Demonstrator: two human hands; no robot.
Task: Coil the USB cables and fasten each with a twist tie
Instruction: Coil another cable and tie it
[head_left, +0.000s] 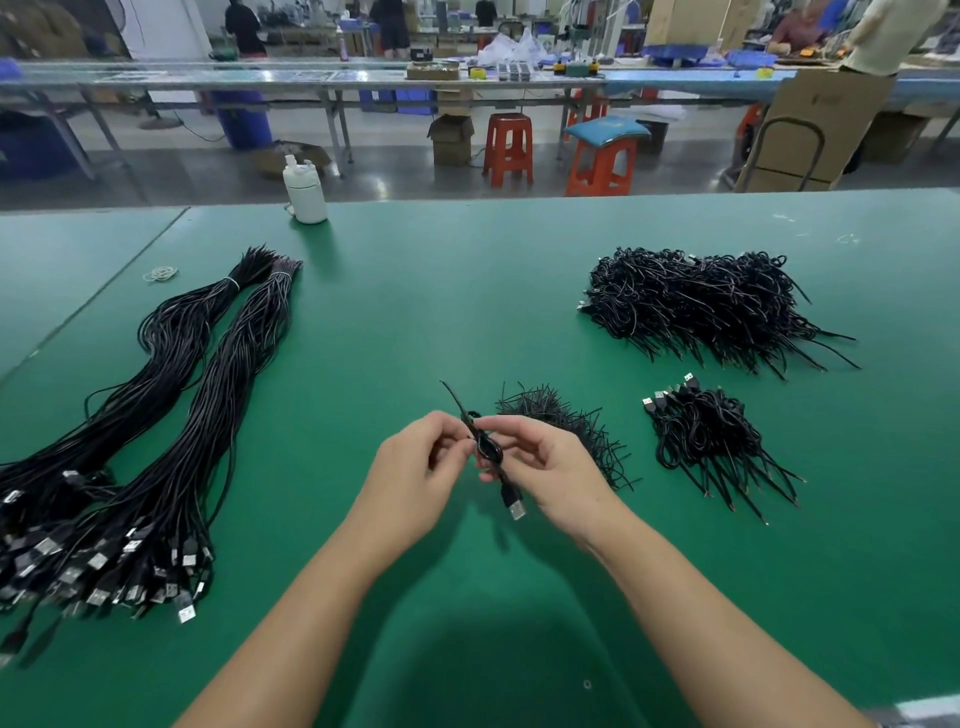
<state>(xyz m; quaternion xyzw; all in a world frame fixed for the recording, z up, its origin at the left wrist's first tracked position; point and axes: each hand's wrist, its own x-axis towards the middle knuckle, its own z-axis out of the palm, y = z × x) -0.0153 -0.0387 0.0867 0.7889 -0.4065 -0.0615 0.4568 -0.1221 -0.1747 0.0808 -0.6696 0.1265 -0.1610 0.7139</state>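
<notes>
I see both bare hands meeting above a smooth green matte table. My left hand has its fingers curled in, pinching one side of a small coiled USB cable. My right hand pinches the other side, thumb and fingers bent round the coil. The cable is thin, glossy black and wound into a tight oval loop between the fingertips. Its flat metal USB plug hangs below the hands, and a thin black tail pokes up and away from them; I cannot tell if that is cable end or twist tie.

Just beyond my right hand lies a bristly heap of short black twist ties. Further right sits a small pile of finished coils with silver plugs showing, and beyond that a much larger tangled mound of coils.

Well to the left of my left hand lie two long bundles of straight black cables, their shiny plugs massed at the near end. A white rounded plastic bottle stands at the table's far edge.
</notes>
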